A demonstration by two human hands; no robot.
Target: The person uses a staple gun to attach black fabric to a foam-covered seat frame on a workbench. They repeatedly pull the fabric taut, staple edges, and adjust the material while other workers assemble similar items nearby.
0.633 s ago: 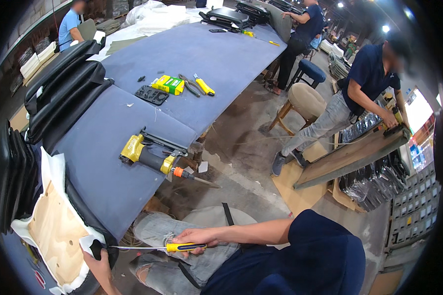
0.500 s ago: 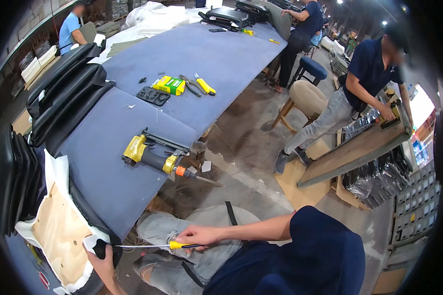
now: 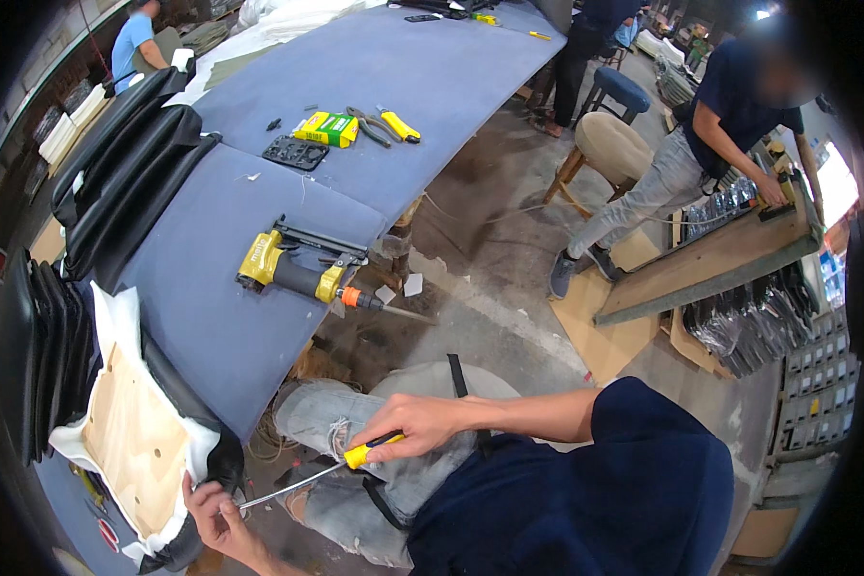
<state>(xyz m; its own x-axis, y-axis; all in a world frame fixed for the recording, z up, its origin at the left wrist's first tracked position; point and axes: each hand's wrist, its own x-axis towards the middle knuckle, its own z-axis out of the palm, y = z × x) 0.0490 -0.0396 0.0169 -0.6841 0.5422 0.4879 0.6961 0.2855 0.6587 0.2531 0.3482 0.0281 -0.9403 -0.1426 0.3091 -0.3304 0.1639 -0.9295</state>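
Two hands at work: right hand (image 3: pixel 420 422) fingers closed around yellow-handled screwdriver (image 3: pixel 302 480), shaft tip meeting left hand (image 3: pixel 216 511), whose fingers curl shut on seat cushion (image 3: pixel 134 442) edge at blue desk (image 3: pixel 211 317) corner; yellow staple gun (image 3: pixel 298 269) lies apart

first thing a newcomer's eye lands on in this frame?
Probably the yellow-and-black staple gun lying near the edge of the long blue-covered table, bright against the cloth. Next, low in the picture, the right hand grips a yellow-handled screwdriver whose tip points toward the left hand at the edge of a white-padded wooden seat panel. At right, a seated person bends over a tilted board.
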